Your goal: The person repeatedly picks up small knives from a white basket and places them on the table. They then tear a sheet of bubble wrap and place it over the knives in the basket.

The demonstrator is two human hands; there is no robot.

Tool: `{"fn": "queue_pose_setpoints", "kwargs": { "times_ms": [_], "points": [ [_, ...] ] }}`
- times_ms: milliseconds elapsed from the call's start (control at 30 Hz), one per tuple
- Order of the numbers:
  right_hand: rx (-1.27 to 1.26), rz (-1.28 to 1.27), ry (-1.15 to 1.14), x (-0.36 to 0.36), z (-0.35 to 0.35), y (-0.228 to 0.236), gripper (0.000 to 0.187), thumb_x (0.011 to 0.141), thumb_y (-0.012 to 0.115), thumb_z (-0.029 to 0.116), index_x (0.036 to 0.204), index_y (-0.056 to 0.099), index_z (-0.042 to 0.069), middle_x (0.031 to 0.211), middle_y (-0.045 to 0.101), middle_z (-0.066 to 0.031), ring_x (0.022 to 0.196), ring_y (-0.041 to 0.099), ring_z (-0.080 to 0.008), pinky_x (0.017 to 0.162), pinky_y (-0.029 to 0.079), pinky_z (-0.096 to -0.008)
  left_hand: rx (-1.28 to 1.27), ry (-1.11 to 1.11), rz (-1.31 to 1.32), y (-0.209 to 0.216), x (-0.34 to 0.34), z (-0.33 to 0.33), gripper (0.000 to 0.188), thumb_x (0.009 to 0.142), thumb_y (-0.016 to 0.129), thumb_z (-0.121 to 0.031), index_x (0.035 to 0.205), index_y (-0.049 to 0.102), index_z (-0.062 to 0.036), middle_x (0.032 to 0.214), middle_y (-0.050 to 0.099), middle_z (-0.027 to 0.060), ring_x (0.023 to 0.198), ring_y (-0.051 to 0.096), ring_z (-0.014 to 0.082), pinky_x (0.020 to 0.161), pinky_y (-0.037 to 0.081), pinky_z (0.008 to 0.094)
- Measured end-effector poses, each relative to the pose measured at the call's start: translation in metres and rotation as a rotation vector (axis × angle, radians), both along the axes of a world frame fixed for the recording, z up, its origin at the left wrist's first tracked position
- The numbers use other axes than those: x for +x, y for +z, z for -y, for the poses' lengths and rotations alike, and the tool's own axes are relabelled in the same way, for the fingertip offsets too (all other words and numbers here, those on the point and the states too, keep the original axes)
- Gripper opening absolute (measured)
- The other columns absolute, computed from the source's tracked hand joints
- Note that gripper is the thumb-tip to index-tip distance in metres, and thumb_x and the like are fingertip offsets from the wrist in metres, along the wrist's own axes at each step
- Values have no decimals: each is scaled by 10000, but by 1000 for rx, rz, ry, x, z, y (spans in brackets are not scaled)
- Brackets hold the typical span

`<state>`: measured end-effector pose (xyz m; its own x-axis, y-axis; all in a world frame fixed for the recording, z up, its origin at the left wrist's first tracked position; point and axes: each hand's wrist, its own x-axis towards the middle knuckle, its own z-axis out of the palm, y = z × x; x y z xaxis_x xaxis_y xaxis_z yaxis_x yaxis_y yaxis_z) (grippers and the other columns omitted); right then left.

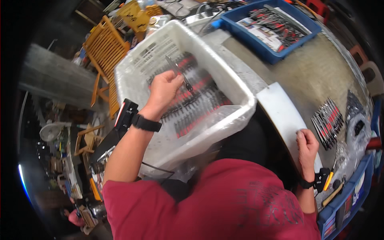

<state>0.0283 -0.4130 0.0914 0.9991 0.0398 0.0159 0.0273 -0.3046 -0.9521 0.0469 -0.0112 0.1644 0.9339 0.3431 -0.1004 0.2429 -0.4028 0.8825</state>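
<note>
My left hand (163, 91) is closed on a slim dark tool (173, 65), pinched between thumb and fingers over a white crate (240, 86). Its exact kind is blurred. Beneath that hand, rows of similar black-and-red slim tools (200, 82) lie in the crate, with clear plastic film (224, 116) along its near side. On the right, my right hand (307, 150) rests at the edge of a white board (282, 106), fingers curled with nothing visible in them. Close beyond it, a row of black-and-red slim tools (328, 122) lies side by side on the table.
A blue tray (272, 58) at the far right holds a loose pile of dark and red tools. Clear plastic bags (356, 132) and another blue bin (348, 208) are at the right edge. A slatted wooden chair (105, 50) stands left of the crate.
</note>
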Motion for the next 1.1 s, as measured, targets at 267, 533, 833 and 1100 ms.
{"fn": "queue_pose_setpoints", "kwargs": {
  "times_ms": [267, 533, 833, 1100],
  "points": [
    [35, -73, -46, 1, 11, -22, 131, 842, 519, 96, 798, 535, -26, 685, 456, 39, 620, 370, -34, 545, 308, -175, 346, 122, -435, -87, -28, -68, 258, 774, 587, -105, 549, 495, -16, 473, 479, 30, 386, 468, 100, 330, 344, 251],
    [41, -138, -50, 4, 9, -20, 131, 848, 518, 95, 804, 524, -29, 718, 457, 31, 649, 378, -36, 572, 319, -168, 362, 181, -702, -137, -64, -95, 239, 738, 609, -40, 532, 492, -4, 467, 498, 80, 368, 477, 142, 310, 347, 278],
    [37, -161, -70, 5, 9, -20, 136, 849, 522, 97, 799, 520, -30, 713, 453, 28, 638, 362, -40, 558, 306, -163, 86, 318, -976, -160, -76, -89, 184, 734, 583, -50, 568, 538, 15, 500, 536, 105, 378, 506, 169, 318, 381, 313],
    [23, -157, -62, 5, 10, -21, 133, 850, 524, 104, 797, 523, -18, 701, 444, 40, 623, 348, -32, 537, 286, -160, 22, 220, -1191, -177, -85, -90, 121, 780, 596, -80, 685, 543, -26, 575, 554, 83, 470, 553, 157, 410, 467, 281]
  ]
}}
